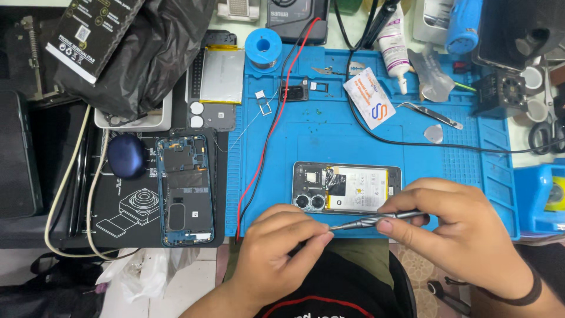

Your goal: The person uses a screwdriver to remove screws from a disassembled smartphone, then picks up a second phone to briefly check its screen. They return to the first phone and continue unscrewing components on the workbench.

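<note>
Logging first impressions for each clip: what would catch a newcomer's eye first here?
Most striking is the opened phone lying on the blue work mat, its insides bare. Just below it, the right hand holds a slim screwdriver whose tip meets the left hand.

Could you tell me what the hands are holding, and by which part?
The right hand grips a slim screwdriver by its handle; the left hand pinches its tip.
</note>
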Action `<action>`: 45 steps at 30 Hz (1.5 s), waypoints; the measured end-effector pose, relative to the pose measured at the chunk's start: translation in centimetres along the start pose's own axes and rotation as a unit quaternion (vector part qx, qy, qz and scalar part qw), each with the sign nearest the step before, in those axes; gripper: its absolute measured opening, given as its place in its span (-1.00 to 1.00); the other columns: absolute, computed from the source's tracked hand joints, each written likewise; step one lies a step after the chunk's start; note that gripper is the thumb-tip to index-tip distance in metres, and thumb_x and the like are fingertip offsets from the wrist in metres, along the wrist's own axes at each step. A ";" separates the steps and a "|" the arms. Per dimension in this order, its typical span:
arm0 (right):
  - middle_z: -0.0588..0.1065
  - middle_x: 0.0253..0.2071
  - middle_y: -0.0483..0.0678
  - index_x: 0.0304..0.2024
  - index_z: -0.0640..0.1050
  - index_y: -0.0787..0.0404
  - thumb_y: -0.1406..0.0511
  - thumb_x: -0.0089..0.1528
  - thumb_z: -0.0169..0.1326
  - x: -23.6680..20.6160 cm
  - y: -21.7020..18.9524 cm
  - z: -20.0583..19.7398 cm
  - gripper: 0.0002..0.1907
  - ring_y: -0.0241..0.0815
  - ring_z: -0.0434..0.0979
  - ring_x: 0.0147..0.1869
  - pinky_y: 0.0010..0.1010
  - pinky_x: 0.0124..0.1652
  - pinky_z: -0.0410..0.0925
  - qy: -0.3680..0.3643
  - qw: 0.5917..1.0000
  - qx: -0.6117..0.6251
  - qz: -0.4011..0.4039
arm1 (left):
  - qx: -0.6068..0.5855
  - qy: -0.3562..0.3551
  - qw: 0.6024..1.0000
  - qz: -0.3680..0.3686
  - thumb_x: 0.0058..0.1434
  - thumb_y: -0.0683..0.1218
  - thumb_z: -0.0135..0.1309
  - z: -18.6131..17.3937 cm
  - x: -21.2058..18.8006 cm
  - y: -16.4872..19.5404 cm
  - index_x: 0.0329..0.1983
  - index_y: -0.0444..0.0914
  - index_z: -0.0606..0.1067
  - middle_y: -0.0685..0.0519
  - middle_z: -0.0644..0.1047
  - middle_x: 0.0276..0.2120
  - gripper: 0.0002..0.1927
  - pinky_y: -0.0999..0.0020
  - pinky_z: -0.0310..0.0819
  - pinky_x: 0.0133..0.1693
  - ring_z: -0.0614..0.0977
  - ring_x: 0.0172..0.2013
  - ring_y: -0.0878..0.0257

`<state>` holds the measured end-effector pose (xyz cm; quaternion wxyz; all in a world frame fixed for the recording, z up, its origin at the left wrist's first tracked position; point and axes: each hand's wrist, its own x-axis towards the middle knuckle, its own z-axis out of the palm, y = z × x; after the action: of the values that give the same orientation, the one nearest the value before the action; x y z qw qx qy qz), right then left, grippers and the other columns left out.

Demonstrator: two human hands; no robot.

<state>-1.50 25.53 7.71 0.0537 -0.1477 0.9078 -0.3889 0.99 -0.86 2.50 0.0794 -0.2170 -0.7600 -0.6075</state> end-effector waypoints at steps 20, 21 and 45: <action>0.63 -0.27 -0.03 -0.28 0.68 0.28 0.42 0.06 0.32 -3.4 4.2 4.9 -0.83 -0.21 0.64 -0.17 -0.43 -0.17 0.45 0.057 0.973 0.213 0.068 | -0.403 -0.028 0.890 -0.210 0.21 -0.44 0.19 0.4 -2.8 -4.3 -0.20 -0.43 0.55 -0.16 0.62 -0.14 -0.86 0.33 0.58 0.00 0.66 -0.10 0.19; 0.63 -0.26 -0.03 -0.27 0.67 0.28 0.42 0.07 0.32 -3.5 4.3 4.9 -0.83 -0.21 0.63 -0.16 -0.43 -0.16 0.45 0.058 0.971 0.225 0.063 | -0.405 -0.034 0.889 -0.209 0.22 -0.44 0.19 0.3 -2.8 -4.2 -0.19 -0.43 0.55 -0.16 0.62 -0.13 -0.86 0.33 0.58 0.00 0.66 -0.10 0.19; 0.67 -0.38 -0.07 -0.35 0.73 0.24 0.31 0.11 0.34 -3.4 6.7 5.2 -0.88 -0.24 0.64 -0.30 -0.43 -0.29 0.44 0.012 0.970 0.235 0.056 | -0.284 -0.081 0.952 -0.077 0.13 -0.43 0.32 0.6 -2.5 -5.2 -0.25 -0.37 0.58 -0.10 0.64 -0.26 -0.80 0.23 0.57 -0.06 0.64 -0.12 0.10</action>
<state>1.33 27.35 -0.76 0.0976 -0.0752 0.7983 -0.5895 1.07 -1.77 -3.17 -0.0944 -0.2197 -0.5744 -0.7829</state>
